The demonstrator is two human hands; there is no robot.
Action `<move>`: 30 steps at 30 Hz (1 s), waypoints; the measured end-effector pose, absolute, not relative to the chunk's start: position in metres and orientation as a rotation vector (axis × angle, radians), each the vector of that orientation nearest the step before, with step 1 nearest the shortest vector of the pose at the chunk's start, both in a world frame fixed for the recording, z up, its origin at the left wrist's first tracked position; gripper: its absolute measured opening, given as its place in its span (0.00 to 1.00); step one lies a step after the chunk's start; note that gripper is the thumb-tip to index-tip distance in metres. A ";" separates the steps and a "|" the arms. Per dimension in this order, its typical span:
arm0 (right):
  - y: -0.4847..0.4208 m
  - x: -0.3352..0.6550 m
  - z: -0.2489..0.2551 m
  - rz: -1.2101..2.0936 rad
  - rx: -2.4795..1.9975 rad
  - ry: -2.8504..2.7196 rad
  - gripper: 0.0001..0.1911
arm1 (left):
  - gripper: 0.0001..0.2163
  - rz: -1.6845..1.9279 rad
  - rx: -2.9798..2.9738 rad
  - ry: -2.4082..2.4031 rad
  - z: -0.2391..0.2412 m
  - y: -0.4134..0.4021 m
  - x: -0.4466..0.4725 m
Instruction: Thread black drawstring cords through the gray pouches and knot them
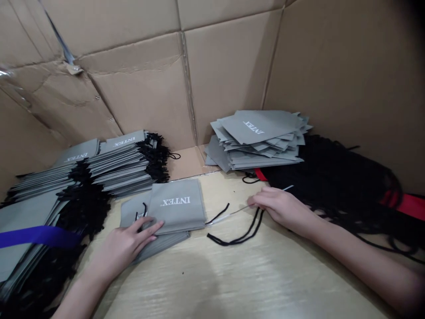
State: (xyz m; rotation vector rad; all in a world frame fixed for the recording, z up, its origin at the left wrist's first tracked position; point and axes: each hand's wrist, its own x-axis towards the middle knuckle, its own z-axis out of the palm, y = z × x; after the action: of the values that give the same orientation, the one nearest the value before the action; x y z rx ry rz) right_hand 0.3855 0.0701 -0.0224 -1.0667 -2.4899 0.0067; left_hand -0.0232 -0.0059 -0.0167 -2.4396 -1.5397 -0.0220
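A grey INTEX pouch (177, 204) lies on the pale wooden tabletop (212, 274), on top of another grey pouch. My left hand (128, 246) rests flat on its near left corner with fingers stretched out. My right hand (279, 206) is closed in a pinch on a thin metal threading rod (232, 213) that reaches from the pouch's right edge to past my fingers. A black cord (237, 232) loops on the table below the rod and runs up into my right hand.
Stacks of grey pouches with black drawstrings (109, 170) fill the left side, crossed by a purple strap (36, 235). A pile of plain grey pouches (259, 139) sits at the back. A heap of black cords (338, 181) lies right. Cardboard walls (232, 62) surround.
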 end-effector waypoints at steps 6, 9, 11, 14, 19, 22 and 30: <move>0.068 0.382 -0.021 0.015 -1.098 -2.515 0.20 | 0.16 -0.044 -2.587 -1.566 -0.018 -0.005 -0.025; 0.071 0.388 -0.022 -0.037 -1.122 -2.420 0.17 | 0.17 -0.050 -2.659 -1.615 -0.016 -0.003 -0.024; 0.071 0.390 -0.023 -0.054 -1.147 -2.366 0.17 | 0.17 -0.052 -2.685 -1.656 -0.015 -0.002 -0.024; 0.069 0.387 -0.024 -0.042 -1.128 -2.408 0.18 | 0.16 -0.094 -2.720 -1.685 -0.015 -0.001 -0.024; 0.065 0.382 -0.026 -0.044 -1.084 -2.450 0.21 | 0.16 -0.149 -2.757 -1.695 -0.016 0.000 -0.025; 0.066 0.384 -0.028 -0.012 -1.083 -2.448 0.20 | 0.16 -0.166 -2.763 -1.681 -0.016 0.000 -0.025; 0.068 0.387 -0.030 0.014 -1.044 -2.433 0.18 | 0.16 -0.154 -2.754 -1.664 -0.016 0.000 -0.024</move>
State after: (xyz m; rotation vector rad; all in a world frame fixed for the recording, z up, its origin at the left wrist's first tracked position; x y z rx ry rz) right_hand 0.3869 0.0682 -0.0300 -1.0445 -2.4329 0.0135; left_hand -0.0242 -0.0001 -0.0162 -2.7538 -1.6640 -0.1540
